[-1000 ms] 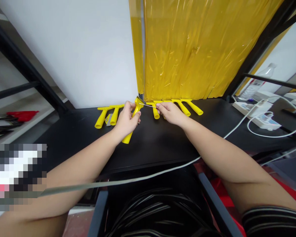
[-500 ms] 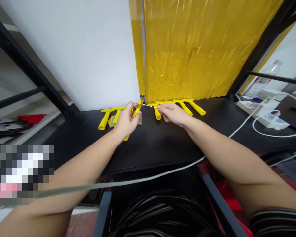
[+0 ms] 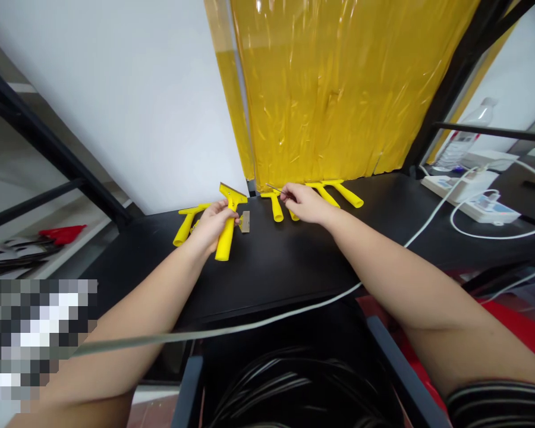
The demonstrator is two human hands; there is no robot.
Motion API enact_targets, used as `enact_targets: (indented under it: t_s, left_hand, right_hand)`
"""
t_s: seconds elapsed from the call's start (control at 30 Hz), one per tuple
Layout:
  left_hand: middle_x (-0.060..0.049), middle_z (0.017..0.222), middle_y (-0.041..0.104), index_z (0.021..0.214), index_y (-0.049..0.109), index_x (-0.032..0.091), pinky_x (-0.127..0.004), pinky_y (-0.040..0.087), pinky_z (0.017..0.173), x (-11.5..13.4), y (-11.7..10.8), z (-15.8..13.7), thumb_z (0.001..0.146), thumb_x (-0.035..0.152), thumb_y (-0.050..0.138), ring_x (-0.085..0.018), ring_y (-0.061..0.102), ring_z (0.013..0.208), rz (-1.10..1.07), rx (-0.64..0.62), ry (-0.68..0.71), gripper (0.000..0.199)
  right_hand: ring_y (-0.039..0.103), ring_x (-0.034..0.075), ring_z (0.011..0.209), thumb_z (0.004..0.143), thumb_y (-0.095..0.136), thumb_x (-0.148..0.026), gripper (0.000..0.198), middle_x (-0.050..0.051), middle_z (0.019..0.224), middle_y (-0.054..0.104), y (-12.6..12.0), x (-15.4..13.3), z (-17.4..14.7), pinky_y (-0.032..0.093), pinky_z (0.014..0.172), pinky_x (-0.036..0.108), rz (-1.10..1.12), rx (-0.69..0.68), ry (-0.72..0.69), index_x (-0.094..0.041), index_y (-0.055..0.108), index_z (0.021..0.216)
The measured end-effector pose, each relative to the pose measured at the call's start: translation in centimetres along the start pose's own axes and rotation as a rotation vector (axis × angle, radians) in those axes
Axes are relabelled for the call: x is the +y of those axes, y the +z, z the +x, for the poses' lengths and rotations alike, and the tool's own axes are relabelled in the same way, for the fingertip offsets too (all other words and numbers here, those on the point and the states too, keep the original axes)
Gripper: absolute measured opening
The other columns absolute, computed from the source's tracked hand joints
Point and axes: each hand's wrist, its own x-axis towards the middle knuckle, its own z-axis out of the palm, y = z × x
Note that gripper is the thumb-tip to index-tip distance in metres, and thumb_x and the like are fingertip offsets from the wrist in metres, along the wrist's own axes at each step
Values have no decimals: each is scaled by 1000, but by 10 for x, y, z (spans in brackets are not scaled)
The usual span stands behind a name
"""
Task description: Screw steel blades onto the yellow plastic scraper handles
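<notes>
Yellow scraper (image 3: 224, 241) could twist in left grip (image 3: 210, 224) if pushed at head, since pinch sits on handle only. Thin metal rod (image 3: 275, 188) could skid and jab left fingers if angled badly, its long tip unsupported. Left grip clamped on scraper: head beyond grip, handle end jutting nearer wearer. Right grip (image 3: 304, 203) pinched on rod, tip pointing left, apart from scraper. Flat greyish piece (image 3: 246, 222) on worktop (image 3: 267, 261), just right of left grip.
</notes>
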Motion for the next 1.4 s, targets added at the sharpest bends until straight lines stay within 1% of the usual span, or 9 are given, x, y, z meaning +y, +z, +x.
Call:
enact_targets:
  t_s: [0.1,0.23,0.4,0.53,0.67,0.73,0.87,1.03,1.4]
  left_hand:
    - [-4,86,70,99,56,16,-24,54,60,0,-1,1,66,11,75,-12,65,65,-44,10,-59,38]
    - [-6,93,75,120,49,17,-26,59,75,-6,-3,5,74,5,76,-13,71,73,-15,85,10,55]
    - [1,85,72,147,35,25,-31,59,78,-15,-11,21,82,15,78,-16,73,77,377,100,86,78]
    - [-1,94,73,155,36,26,-31,58,79,-15,-4,41,85,19,77,-17,72,77,720,93,98,81]
    - [-6,98,77,137,65,23,-30,57,78,-12,20,65,94,24,66,-19,73,79,1066,-16,38,43]
    - [-10,104,79,126,74,18,-30,57,83,-13,34,77,93,23,67,-22,75,89,1123,-17,27,34]
    - [-15,119,79,129,75,13,-32,55,97,-19,54,97,91,21,67,-27,75,109,1220,-11,17,40]
    - [-17,137,73,132,74,12,-31,51,109,-21,63,110,88,20,68,-30,67,130,1346,-79,36,46]
    - [-21,124,77,118,79,9,-31,55,103,-20,80,110,83,23,71,-33,71,123,1572,-176,71,39]
  right_hand:
    - [65,25,97,89,68,-18,20,11,104,71,13,4,1,50,93,39,-126,-24,-103,-17,71,108]
    - [62,33,111,90,75,-27,29,16,112,71,28,4,3,48,102,46,-338,-109,-141,-16,77,116]
    - [64,33,112,91,72,-21,26,17,113,73,31,2,4,51,99,42,-488,-229,-75,-15,82,114]
    - [67,30,113,92,71,-20,28,16,115,75,29,-3,4,51,101,38,-518,-249,-33,-15,82,118]
    - [69,29,113,91,74,-22,29,15,118,76,28,-4,4,52,101,37,-499,-256,10,-17,82,119]
    - [70,30,115,91,75,-23,30,15,119,76,28,-3,5,53,102,37,-479,-257,23,-17,82,120]
    - [70,30,116,90,77,-23,31,14,120,77,28,0,5,53,104,37,-453,-251,40,-17,82,120]
    - [70,29,117,90,77,-21,30,14,120,77,28,1,5,53,104,37,-443,-241,32,-17,81,119]
    - [70,29,115,90,76,-20,27,14,116,77,28,3,5,53,102,38,-437,-240,17,-16,81,116]
